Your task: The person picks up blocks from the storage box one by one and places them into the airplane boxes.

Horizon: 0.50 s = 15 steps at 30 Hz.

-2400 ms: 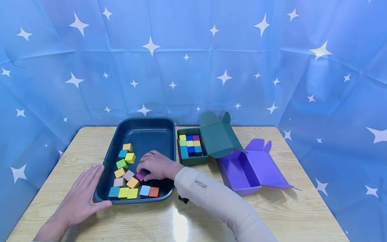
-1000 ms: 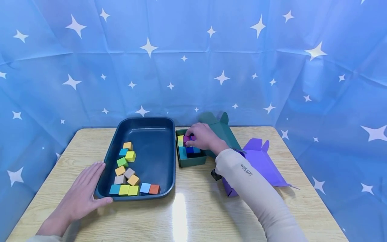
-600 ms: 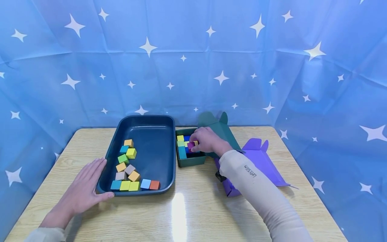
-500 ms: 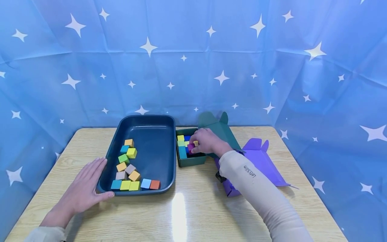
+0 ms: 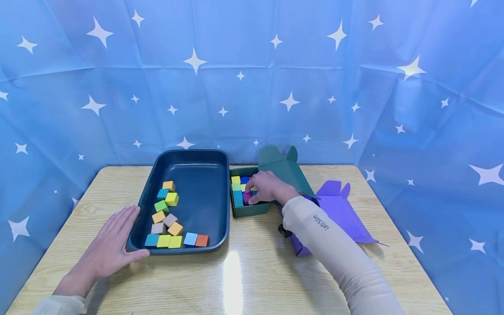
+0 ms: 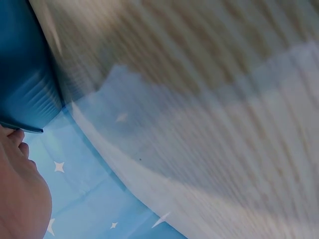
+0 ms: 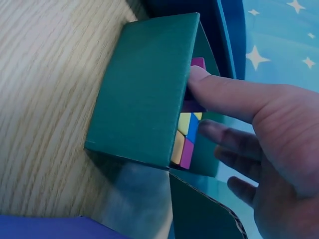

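Note:
My right hand point(image 5: 269, 187) is over the green box point(image 5: 250, 211), its thumb and fingertips pinching a purple cube point(image 5: 246, 197) at the front of the box, beside a teal block point(image 5: 238, 198). In the right wrist view the thumb presses on the cube and the other fingers lie over the box; whether the cube touches the layer below I cannot tell. Yellow, blue and other coloured cubes fill much of the box. With straight fingers, my left hand point(image 5: 108, 247) rests against the left rim of the dark blue tray point(image 5: 204, 179).
Several loose cubes, among them a light blue cube point(image 5: 190, 239) and an orange-red cube point(image 5: 202, 240), lie in the tray's left and front parts. The green lid point(image 5: 285, 175) leans open to the right. A purple box point(image 5: 301, 247), partly behind my right sleeve, has its lid point(image 5: 346, 214) folded out.
My right hand has carried the purple cube from the tray to the green box, then shifted it to the front of the box. The tray has slid slightly away from me.

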Available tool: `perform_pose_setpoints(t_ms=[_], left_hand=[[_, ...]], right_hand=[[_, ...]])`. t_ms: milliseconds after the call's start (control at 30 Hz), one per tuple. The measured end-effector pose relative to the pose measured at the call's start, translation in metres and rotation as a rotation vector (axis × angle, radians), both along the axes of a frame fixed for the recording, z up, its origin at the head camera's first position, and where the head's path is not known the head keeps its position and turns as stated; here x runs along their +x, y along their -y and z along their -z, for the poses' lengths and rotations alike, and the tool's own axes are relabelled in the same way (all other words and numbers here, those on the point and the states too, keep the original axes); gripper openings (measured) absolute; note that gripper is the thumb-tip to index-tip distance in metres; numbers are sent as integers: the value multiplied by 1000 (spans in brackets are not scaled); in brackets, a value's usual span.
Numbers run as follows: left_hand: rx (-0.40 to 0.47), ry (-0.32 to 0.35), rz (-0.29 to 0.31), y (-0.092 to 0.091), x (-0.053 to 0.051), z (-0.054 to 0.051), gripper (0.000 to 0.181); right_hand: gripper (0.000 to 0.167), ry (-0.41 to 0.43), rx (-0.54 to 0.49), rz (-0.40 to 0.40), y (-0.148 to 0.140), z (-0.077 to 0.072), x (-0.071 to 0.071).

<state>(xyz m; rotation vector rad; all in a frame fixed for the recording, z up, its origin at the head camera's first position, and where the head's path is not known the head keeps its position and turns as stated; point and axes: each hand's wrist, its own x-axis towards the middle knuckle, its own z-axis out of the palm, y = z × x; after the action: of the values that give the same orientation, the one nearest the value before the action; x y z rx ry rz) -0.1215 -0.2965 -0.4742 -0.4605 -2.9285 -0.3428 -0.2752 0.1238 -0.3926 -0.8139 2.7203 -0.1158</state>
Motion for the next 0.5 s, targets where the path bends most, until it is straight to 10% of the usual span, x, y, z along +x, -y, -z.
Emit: perform_pose_setpoints(t_ms=[500], left_hand=[[2,0,-4,2,-1,4,113]], right_hand=[[20,-42,26,-28,5,17,-6]])
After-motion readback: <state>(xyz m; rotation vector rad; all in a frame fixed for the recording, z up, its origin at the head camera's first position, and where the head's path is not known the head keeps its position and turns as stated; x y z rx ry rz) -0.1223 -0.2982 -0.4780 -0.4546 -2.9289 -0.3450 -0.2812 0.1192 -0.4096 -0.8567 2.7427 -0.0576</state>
